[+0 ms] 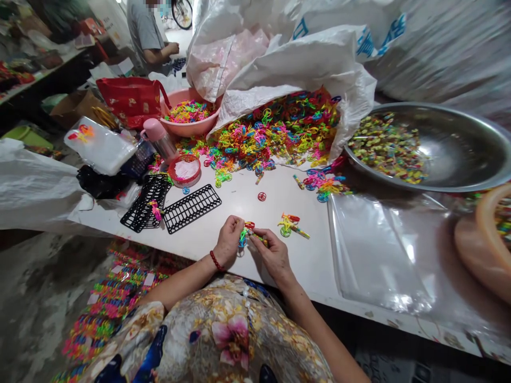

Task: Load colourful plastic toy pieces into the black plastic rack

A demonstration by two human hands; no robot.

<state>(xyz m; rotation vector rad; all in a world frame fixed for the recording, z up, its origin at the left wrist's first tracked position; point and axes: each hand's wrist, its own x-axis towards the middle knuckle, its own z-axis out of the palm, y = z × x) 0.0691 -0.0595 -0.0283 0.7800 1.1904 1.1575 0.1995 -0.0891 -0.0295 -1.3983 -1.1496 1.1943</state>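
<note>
My left hand (228,243), with a red bead bracelet on the wrist, pinches a small plastic toy (242,237) with a blue spoked wheel and green and red parts. On its other side, the fingers of my right hand (274,256) are closed on the same toy, with a bit of yellow-green showing at the fingertips. Both hands meet just above the front of the white table (255,276). To the right lies a finished-looking yellow, green and red toy (288,224) beside a patterned candy tube (301,232). A loose red wheel (261,197) rests farther back.
Colourful plastic parts (275,127) spill from a white sack (295,69). A steel basin (455,143) of small wrapped pieces stands right, behind clear plastic bags (375,250). Black slotted trays (192,208), a red basket (184,170) and a pink-topped flask (157,135) sit left. Another person (147,40) stands behind.
</note>
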